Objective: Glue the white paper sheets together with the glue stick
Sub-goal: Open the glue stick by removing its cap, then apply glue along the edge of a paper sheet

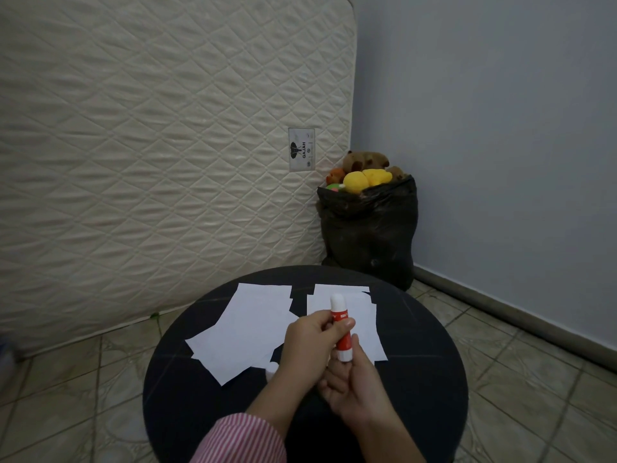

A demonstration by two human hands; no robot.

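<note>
A red and white glue stick (341, 325) is held upright above the round black table (187, 396), its white tip pointing away from me. My left hand (310, 345) grips its upper body, and my right hand (354, 385) holds its bottom end. Several white paper sheets lie on the table: one overlapping pile on the left (247, 332) and another on the right (367, 315), partly hidden behind the glue stick and my hands. A small white object (272, 368), perhaps the cap, peeks out beside my left wrist.
A quilted cream mattress (150, 145) leans upright against the wall behind the table. A black bag (370, 235) filled with plush toys stands in the corner to the right of it. Tiled floor (517, 379) surrounds the table.
</note>
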